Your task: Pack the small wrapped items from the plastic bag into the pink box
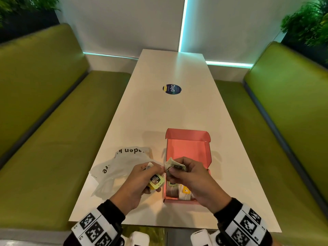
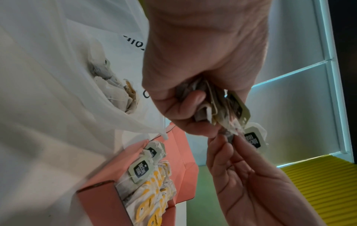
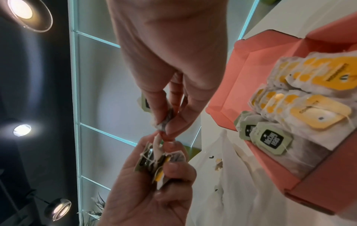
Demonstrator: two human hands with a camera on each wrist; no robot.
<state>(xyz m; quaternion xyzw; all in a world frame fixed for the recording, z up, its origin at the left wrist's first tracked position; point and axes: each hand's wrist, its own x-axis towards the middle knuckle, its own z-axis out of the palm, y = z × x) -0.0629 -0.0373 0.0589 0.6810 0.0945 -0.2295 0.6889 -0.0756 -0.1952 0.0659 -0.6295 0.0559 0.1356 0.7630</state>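
Tea bags (image 1: 155, 181) bunched in left fingers (image 1: 150, 170); right fingers (image 1: 174, 174) pinch one bag.

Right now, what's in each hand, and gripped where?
Left hand holds a bunch of tea bags, fingers curled round their bodies, tags sticking out. Right hand pinches one tea bag by its body at the fingertips.

Dim, greenish room light. Cyan glowing wall strips (image 1: 183, 23) and round recessed ceiling spotlights (image 3: 23, 10) glare. The long white worktop (image 1: 170, 114) carries soft shadows; edges bow, close hands (image 2: 203, 61) blur.
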